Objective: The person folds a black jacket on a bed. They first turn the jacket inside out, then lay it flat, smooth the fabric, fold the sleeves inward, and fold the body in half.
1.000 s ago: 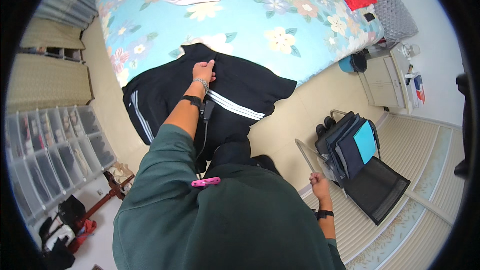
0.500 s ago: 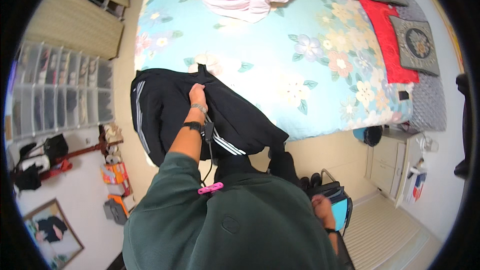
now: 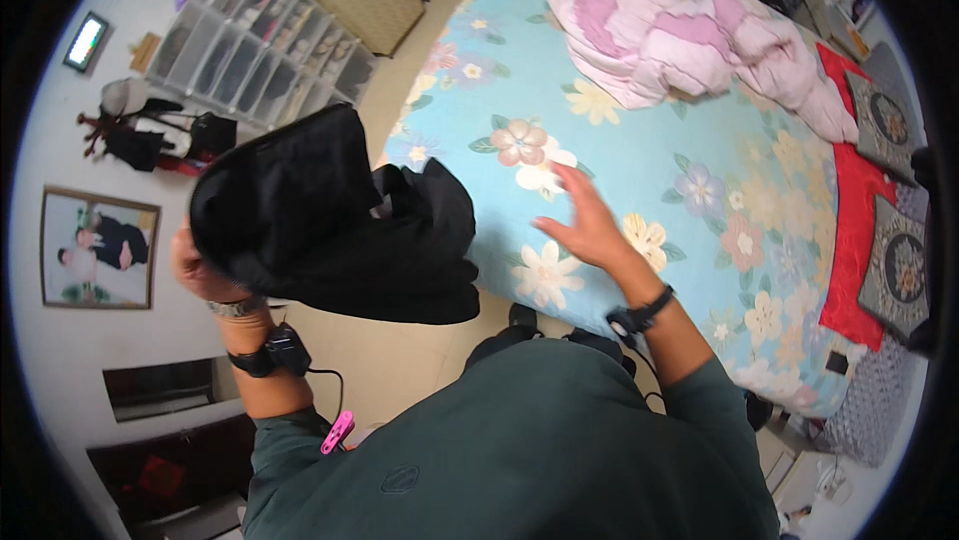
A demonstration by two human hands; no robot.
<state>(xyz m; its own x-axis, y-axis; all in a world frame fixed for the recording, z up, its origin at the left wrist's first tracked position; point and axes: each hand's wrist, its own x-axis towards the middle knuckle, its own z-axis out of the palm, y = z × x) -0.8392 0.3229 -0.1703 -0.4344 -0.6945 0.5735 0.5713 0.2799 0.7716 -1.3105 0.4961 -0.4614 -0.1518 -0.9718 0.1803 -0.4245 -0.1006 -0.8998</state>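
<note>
A black track jacket (image 3: pixel 330 230) hangs bunched in the air to the left of the bed's near edge, its stripes turned out of sight. My left hand (image 3: pixel 198 268) grips it at its left edge, with the fingers partly hidden behind the cloth. Over the near part of the bed, my right hand (image 3: pixel 591 224) is open, thumb and fingers spread, holding nothing and apart from the jacket. Beneath it lies the light blue flowered bedsheet (image 3: pixel 689 280).
A crumpled pink quilt (image 3: pixel 659 40) lies at the bed's far side. Grey cushions (image 3: pixel 899 275) and a red cloth (image 3: pixel 849 250) line the right. Clear shoe boxes (image 3: pixel 255 45) and a coat rack with bags (image 3: pixel 150 130) stand left.
The jacket has been lifted off the near bed edge and carried left, bunching up in my left hand. My right hand has come up from beside the chair to over the bed.
</note>
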